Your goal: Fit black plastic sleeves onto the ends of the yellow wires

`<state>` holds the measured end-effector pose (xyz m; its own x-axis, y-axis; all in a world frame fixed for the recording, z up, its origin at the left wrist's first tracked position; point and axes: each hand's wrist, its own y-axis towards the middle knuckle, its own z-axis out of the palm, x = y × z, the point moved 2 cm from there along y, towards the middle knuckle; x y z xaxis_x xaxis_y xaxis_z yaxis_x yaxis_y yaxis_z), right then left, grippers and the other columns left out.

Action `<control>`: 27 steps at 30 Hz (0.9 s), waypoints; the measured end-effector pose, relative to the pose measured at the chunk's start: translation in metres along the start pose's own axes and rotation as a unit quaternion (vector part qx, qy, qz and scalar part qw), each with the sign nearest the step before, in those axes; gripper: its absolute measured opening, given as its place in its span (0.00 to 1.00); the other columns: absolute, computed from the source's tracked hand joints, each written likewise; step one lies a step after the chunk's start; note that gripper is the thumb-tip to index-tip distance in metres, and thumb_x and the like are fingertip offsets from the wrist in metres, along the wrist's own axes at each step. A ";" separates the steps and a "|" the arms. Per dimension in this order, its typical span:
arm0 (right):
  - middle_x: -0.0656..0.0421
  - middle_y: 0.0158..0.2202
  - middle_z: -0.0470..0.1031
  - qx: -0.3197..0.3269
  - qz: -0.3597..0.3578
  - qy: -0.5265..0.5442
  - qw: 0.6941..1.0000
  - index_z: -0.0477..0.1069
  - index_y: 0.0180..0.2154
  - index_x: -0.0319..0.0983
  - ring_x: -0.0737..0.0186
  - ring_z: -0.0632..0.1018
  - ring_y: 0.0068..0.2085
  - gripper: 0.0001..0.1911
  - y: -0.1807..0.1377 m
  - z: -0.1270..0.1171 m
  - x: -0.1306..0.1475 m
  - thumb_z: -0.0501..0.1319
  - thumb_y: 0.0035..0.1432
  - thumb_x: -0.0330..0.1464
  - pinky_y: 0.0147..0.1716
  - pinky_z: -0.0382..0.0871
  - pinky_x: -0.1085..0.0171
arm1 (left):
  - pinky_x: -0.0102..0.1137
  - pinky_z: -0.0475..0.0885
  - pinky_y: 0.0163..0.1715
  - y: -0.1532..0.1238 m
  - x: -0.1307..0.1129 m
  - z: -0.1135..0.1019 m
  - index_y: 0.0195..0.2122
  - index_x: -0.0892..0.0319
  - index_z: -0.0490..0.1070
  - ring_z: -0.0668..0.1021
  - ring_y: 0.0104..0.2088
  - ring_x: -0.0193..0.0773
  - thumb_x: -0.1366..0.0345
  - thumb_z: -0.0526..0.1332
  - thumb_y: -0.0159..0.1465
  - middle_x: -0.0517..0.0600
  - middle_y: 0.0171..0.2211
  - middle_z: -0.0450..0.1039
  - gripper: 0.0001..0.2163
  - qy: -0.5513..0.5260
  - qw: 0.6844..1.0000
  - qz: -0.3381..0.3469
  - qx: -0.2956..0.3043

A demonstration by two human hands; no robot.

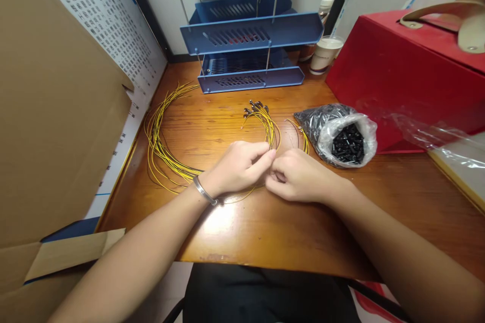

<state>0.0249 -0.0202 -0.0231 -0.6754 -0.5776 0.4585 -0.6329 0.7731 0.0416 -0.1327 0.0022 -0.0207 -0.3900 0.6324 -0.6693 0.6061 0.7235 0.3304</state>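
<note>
Bright light throws a white glare on your glossy bench (273, 237) near your left hand (244, 164); wide-angle distortion stretches the edges.

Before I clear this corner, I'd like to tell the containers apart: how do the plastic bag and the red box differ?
The plastic bag is see-through and crumpled, while the red box is opaque with flat sides. The bag's open mouth shows black pieces; the box's contents are not visible. The bag is smaller; the box is larger. Both rest on the wooden table.
</note>
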 end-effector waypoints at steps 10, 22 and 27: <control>0.61 0.17 0.67 0.017 -0.022 0.002 1.000 0.62 0.18 0.37 0.71 0.57 0.20 0.14 0.001 0.001 0.004 0.56 0.54 0.30 0.26 0.46 0.63 | 0.28 0.55 0.22 0.001 0.007 -0.004 0.20 0.59 0.56 0.58 0.20 0.27 0.57 0.54 0.72 0.42 0.17 0.54 0.23 -0.066 0.993 -0.031 -0.092; 0.61 0.16 0.65 0.016 -0.012 0.003 1.000 0.60 0.18 0.37 0.72 0.56 0.20 0.15 0.002 0.002 0.006 0.56 0.55 0.30 0.26 0.46 0.62 | 0.27 0.57 0.23 0.002 0.003 -0.002 0.21 0.59 0.57 0.60 0.20 0.27 0.60 0.53 0.73 0.42 0.18 0.56 0.21 -0.097 0.991 -0.025 -0.091; 0.62 0.17 0.66 0.025 -0.018 0.009 0.999 0.62 0.18 0.37 0.71 0.57 0.21 0.13 0.002 0.004 0.006 0.56 0.54 0.29 0.27 0.47 0.63 | 0.27 0.57 0.22 0.002 0.005 -0.003 0.20 0.59 0.58 0.61 0.20 0.28 0.55 0.53 0.72 0.42 0.17 0.57 0.23 -0.114 0.987 -0.043 -0.109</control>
<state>0.0181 -0.0228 -0.0243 -0.6453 -0.5996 0.4734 -0.6749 0.7378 0.0144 -0.1350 0.0079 -0.0218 -0.2524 0.5056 -0.8250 0.4041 0.8298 0.3849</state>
